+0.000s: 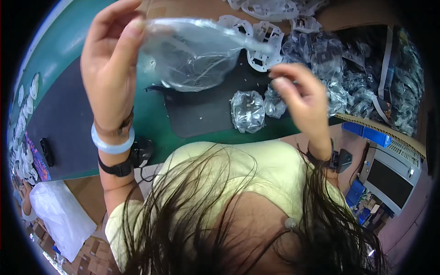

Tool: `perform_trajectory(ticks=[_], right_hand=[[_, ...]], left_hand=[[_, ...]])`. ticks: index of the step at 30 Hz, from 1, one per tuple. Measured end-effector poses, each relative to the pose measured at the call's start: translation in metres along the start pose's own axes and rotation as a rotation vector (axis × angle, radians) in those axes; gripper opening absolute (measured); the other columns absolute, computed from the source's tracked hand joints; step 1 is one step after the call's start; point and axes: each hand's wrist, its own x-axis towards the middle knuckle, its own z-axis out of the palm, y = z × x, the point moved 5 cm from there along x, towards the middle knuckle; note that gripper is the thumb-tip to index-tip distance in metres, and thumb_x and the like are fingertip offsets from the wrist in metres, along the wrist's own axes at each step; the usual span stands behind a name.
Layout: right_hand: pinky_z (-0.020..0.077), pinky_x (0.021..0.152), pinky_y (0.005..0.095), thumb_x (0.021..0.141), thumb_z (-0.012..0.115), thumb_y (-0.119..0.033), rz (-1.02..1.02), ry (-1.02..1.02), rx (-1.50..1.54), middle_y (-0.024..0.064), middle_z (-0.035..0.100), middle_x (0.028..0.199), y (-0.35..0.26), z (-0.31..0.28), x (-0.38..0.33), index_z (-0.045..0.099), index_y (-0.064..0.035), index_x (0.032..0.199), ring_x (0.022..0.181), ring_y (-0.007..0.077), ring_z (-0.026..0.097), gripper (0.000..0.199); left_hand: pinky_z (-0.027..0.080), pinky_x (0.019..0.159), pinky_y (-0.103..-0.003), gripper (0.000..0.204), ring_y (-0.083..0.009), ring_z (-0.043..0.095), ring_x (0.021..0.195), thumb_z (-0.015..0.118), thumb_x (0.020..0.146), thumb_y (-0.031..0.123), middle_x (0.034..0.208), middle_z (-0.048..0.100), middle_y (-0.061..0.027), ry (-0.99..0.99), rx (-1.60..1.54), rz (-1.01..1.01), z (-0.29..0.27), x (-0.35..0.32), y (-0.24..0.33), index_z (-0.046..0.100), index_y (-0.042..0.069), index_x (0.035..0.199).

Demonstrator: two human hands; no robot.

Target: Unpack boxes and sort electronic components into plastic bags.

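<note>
My left hand (112, 68) is raised at the upper left, thumb and fingers pinched on the rim of a clear plastic bag (195, 59). The bag hangs out to the right, puffed and seemingly with nothing in it; its far corner is blurred. Just below that corner is my right hand (302, 98), fingers loosely curled, with a small gap between thumb and forefinger and nothing visible in them. White plastic frames with cut-outs (265, 46) lie behind the bag. A part wrapped in clear plastic (247, 111) rests on the black mat (197, 112), left of my right hand.
A cardboard box (385, 130) full of plastic-wrapped parts stands at the right. On the green table (149, 117) are another dark mat (68, 114) and a small black object (46, 152). White pieces (25, 105) line the far left. A grey machine (392, 176) stands lower right.
</note>
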Motion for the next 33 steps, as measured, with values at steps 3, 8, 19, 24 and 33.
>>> perform_trajectory(ticks=[3, 8, 19, 24, 33], right_hand=[[0.0476, 0.063, 0.0308, 0.078, 0.063, -0.011, -0.159, -0.255, -0.476, 0.0098, 0.063, 0.087, 0.015, 0.035, -0.011, 0.063, -0.0038, 0.094, 0.072, 0.0203, 0.061, 0.018], [0.0426, 0.06, 0.0217, 0.075, 0.067, -0.005, 0.12, 0.029, 0.024, 0.0059, 0.062, 0.073, 0.025, 0.007, -0.003, 0.064, -0.0002, 0.081, 0.066, 0.0099, 0.055, 0.008], [0.0456, 0.082, 0.0342, 0.092, 0.048, -0.02, 0.055, -0.06, 1.252, 0.0117, 0.059, 0.098, 0.044, 0.021, 0.017, 0.054, -0.0054, 0.096, 0.086, 0.0189, 0.056, 0.017], [0.0484, 0.068, 0.0347, 0.091, 0.047, -0.023, 0.167, -0.159, 1.604, 0.012, 0.057, 0.096, 0.052, 0.031, 0.025, 0.052, -0.0048, 0.102, 0.069, 0.0173, 0.05, 0.022], [0.0428, 0.065, 0.0188, 0.085, 0.062, -0.012, 0.151, 0.131, 0.968, -0.0018, 0.059, 0.084, 0.015, 0.029, 0.031, 0.059, -0.0031, 0.09, 0.068, 0.0057, 0.052, 0.01]], left_hand=[[0.042, 0.093, -0.033, 0.03, -0.0153, 0.052, 0.1, 0.05, 0.092, 0.01, 0.111, 0.053, -0.01, -0.117, -0.191, -0.073, 0.021, 0.008, -0.006, 0.045, -0.003, 0.119], [0.037, 0.061, -0.016, 0.035, -0.0051, 0.044, 0.066, 0.064, 0.079, 0.009, 0.079, 0.051, -0.004, -0.152, -0.514, -0.12, 0.014, 0.008, 0.018, 0.055, -0.004, 0.11], [0.046, 0.08, -0.036, 0.061, -0.0266, 0.055, 0.092, 0.075, 0.066, 0.016, 0.102, 0.054, -0.0112, -0.079, 1.329, -0.186, -0.058, -0.06, -0.022, 0.05, 0.01, 0.121], [0.046, 0.065, -0.03, 0.044, -0.0211, 0.054, 0.066, 0.067, 0.069, 0.004, 0.077, 0.054, -0.008, -0.058, 1.248, -0.133, -0.055, -0.057, -0.019, 0.05, 0.003, 0.109], [0.041, 0.066, -0.021, 0.059, -0.0087, 0.05, 0.081, 0.072, 0.072, 0.017, 0.102, 0.056, -0.0033, -0.366, 0.587, -0.138, 0.054, -0.038, 0.001, 0.048, 0.006, 0.125]])
